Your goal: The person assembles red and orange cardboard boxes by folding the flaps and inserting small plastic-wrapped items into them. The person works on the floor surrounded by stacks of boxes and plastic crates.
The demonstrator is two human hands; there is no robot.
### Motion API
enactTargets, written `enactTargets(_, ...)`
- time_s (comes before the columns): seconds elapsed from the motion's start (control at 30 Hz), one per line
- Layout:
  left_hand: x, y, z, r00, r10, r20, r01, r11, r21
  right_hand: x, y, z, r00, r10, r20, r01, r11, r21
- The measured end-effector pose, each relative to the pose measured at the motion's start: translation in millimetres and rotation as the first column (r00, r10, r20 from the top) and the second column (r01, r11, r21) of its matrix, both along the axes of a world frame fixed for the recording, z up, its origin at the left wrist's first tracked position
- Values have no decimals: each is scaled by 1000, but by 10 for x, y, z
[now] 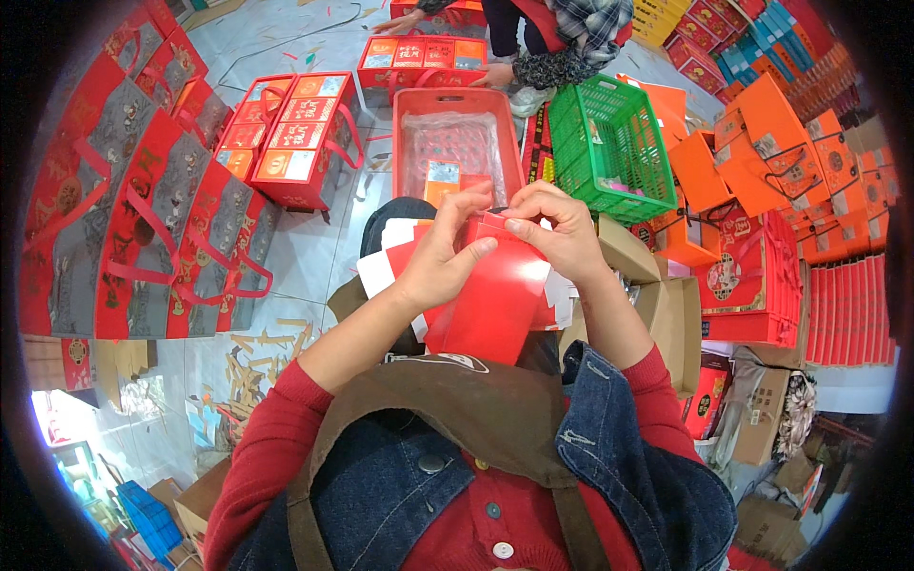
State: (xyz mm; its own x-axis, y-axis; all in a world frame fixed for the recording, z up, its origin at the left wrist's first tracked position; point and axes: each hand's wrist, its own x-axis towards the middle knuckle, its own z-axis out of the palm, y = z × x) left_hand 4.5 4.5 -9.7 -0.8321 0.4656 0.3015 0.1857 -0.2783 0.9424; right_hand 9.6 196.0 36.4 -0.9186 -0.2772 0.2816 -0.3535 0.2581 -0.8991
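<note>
Over my lap I hold a glossy red cardboard piece [495,300], a flattened box or sleeve by its look. My left hand [446,249] grips its upper left edge, thumb across the face. With fingers bent in a pinch, my right hand [564,228] holds the upper right corner. A small dark bit shows between the fingertips at the top edge; its kind cannot be made out. More red pieces with white flaps [376,274] lie beneath on my lap. Just beyond my hands, a small orange-and-white box [443,175] sits in a red plastic crate [404,143] lined with clear film.
Red gift bags [143,219] and gift boxes [303,143] line the left. A green basket [609,152] and an open cardboard carton [674,324] stand to the right, near stacked orange boxes [762,171]. Ahead, a co-worker's sleeve [552,71] reaches toward red boxes [424,59]. Scraps litter the floor.
</note>
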Motion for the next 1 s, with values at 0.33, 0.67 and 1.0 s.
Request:
enactTargets(0.33, 262, -6, 172, 951, 192, 241, -145, 969, -202, 111, 57, -57, 998, 15, -68, -19, 998, -62)
enactTargets(0.67, 375, 4, 256, 970, 235, 64, -220, 959, -180, 196, 66, 147, 948, 69, -309, -39, 994, 102)
enactTargets(1.0, 398, -49, 251, 962, 249, -108, -269, 929, -254, 286, 30, 170, 949, 86, -303, -57, 993, 104)
